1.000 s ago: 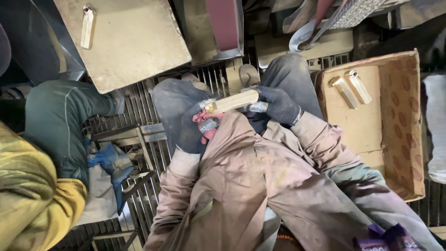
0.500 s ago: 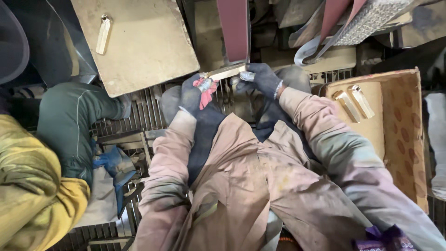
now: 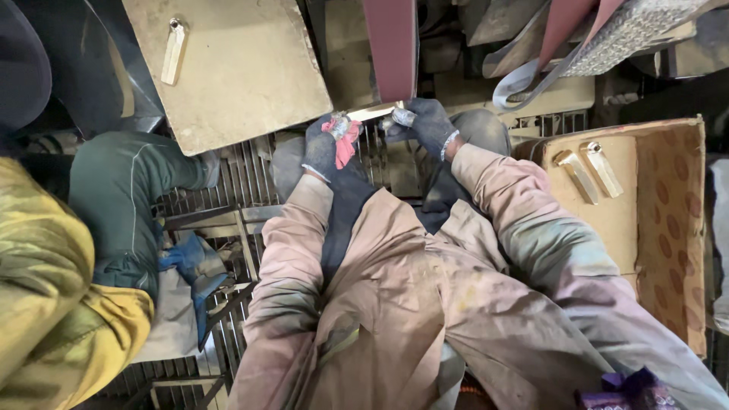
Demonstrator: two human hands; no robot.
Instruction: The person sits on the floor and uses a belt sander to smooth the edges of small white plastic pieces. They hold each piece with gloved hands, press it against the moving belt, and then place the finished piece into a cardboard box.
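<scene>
Both my hands wear dark gloves and hold a brass-coloured metal bar [image 3: 373, 111] by its ends, level against the lower end of a dark red sanding belt [image 3: 390, 45]. My left hand [image 3: 325, 144] grips the bar's left end together with a pink rag [image 3: 345, 140]. My right hand [image 3: 425, 123] grips the right end. My arms are in dusty pinkish sleeves.
A cardboard box [image 3: 668, 228] at the right holds two brass bars [image 3: 591, 171]. A tan board [image 3: 235, 68] at upper left bears another bar [image 3: 173, 52]. A co-worker in green and yellow, with blue gloves [image 3: 190, 262], sits at the left over a metal grating [image 3: 228, 190].
My hands have carried the bar up and away from my lap to the red belt, and it now touches the belt's lower end.
</scene>
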